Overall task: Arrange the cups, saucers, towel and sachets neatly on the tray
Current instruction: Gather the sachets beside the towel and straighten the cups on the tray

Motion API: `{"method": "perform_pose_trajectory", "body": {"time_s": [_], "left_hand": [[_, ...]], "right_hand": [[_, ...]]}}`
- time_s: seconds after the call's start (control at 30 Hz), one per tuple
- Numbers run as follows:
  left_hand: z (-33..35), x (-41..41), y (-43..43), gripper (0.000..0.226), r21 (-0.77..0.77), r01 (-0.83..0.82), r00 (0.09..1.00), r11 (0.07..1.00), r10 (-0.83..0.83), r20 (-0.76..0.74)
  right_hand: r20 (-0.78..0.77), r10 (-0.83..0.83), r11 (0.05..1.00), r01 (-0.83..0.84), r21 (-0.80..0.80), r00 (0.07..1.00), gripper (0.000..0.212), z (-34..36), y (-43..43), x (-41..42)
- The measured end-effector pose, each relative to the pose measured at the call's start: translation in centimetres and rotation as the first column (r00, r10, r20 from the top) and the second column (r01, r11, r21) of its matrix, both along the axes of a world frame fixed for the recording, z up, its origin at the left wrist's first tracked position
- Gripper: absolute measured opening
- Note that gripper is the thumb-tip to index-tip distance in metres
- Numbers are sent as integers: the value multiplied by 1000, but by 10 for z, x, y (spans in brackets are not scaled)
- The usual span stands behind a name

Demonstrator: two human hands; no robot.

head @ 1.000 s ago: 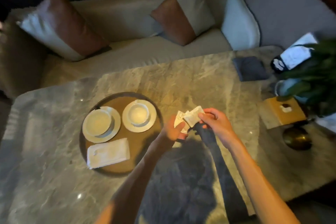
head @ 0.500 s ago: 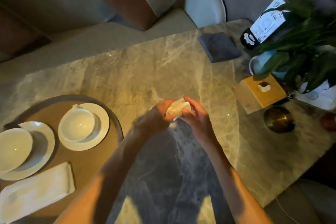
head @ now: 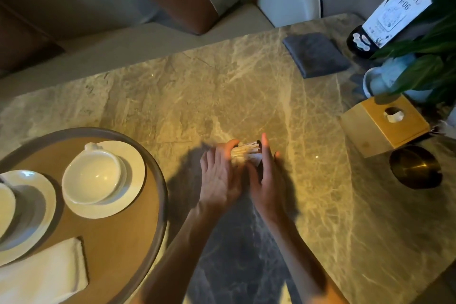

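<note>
Two hands square up a stack of sachets on the table, right of the tray.

The left hand [head: 219, 175] and right hand [head: 267, 180] press flat palms against either side of the sachets [head: 245, 150], fingers straight and together; the stack stands on edge on the marble table [head: 222, 96], its count too blurred to tell. On the round tray [head: 158, 180] sit two cups, each on its own saucer: one cup [head: 92, 173] on a saucer [head: 128, 195] in full view, a second cup [head: 5, 207] and saucer [head: 37, 207] cut by the left edge. One folded white towel [head: 42, 274] lies at the tray's near side.
</note>
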State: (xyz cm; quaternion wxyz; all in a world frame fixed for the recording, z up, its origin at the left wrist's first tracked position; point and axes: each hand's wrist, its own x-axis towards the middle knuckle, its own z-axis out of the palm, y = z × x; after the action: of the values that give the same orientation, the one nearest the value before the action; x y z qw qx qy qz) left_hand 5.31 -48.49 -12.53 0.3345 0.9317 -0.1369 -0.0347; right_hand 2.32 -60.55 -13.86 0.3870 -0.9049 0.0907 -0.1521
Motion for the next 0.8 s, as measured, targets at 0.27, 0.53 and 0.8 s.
{"method": "perform_pose_trajectory", "body": {"time_s": [0.27,0.53,0.8], "left_hand": [[-15,-1,-5,37,85,11,980,996,-28,198],[-22,1,-8,55,127,12,985,992,-34,171],[-24,3,-4,61,102,74,990,992,-85,109]], "right_hand": [[38,35,977,-26,-211,999,50,-3,3,-3],[-3,65,947,-63,-316,998,50,-12,3,0],[-46,27,927,-43,-373,999,49,-13,5,0]]}}
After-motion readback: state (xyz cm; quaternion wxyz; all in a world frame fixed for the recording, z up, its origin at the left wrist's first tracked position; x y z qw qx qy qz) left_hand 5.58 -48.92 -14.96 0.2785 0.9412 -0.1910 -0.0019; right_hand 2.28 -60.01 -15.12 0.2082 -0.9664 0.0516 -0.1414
